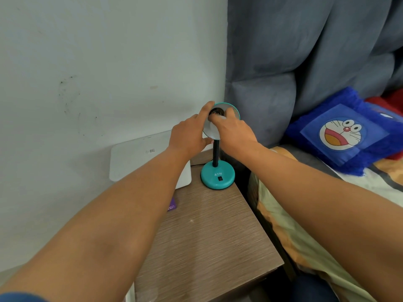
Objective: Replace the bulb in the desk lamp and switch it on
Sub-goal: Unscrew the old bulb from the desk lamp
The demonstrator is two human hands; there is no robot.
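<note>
A teal desk lamp stands at the back of the bedside table, with a round base (218, 175), a black rocker switch (220, 178) and a black flexible neck (216, 153). Its shade (235, 111) is tipped toward me, showing the silvery inside and the dark threaded socket (215, 110). My left hand (189, 134) grips the shade's left rim. My right hand (235, 131) is pinched at the socket around a pale bulb (220, 117), which my fingers mostly hide. The lamp is unlit.
A white flat box (139, 158) leans on the wall left of the lamp. A purple card (172, 204) lies on the wooden table (207, 236). A bed with a blue cartoon pillow (340, 131) adjoins on the right, a grey curtain (283, 51) behind.
</note>
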